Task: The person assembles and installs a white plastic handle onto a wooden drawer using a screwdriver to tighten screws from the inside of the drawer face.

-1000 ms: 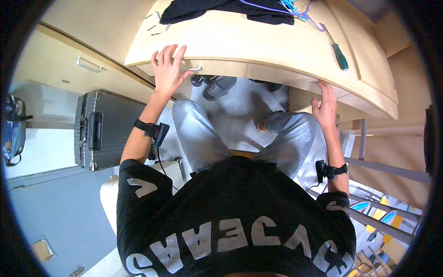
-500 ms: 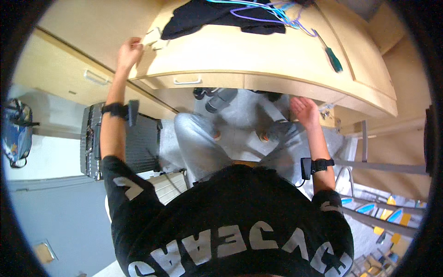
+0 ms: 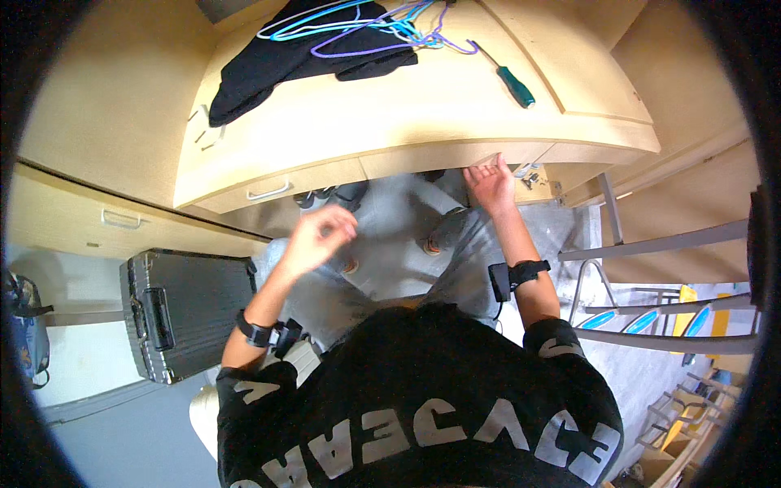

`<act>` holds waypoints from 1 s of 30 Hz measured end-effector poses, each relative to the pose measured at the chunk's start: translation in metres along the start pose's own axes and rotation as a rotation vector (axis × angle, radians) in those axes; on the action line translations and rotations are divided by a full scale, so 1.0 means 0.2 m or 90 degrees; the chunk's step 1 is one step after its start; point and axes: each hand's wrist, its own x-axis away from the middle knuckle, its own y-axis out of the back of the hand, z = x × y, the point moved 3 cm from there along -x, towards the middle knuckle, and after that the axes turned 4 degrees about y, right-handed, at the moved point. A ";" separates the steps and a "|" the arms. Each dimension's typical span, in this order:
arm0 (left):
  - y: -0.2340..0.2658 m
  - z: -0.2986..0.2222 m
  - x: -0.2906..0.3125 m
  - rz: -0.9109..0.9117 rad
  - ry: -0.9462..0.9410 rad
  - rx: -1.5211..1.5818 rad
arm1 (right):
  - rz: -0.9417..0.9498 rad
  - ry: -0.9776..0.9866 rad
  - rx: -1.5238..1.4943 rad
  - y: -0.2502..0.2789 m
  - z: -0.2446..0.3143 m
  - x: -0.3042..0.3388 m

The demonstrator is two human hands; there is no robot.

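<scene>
My left hand hangs over my lap, left of centre, its fingers curled toward the thumb; blur hides what may be between them. At the desk's front edge, my right hand is palm up with its fingers stretched out. Its fingertips touch the lower edge of a drawer front that shows no handle. To the left, another drawer front carries a white handle. On the desktop lie a green-handled screwdriver and, far left, several small pale pieces.
A black garment and several blue and purple hangers lie at the back. Small metal pieces sit on a wooden ledge right of my right hand. A black hard case stands at left; grey metal bars run at right.
My left hand has come away from the desk's left end, moving right and toward me. My right hand has risen to the drawer front's lower edge. The whole view has shifted.
</scene>
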 end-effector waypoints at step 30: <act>-0.54 0.58 -0.03 -0.062 0.088 0.889 | 0.114 -0.286 0.537 0.06 0.23 0.80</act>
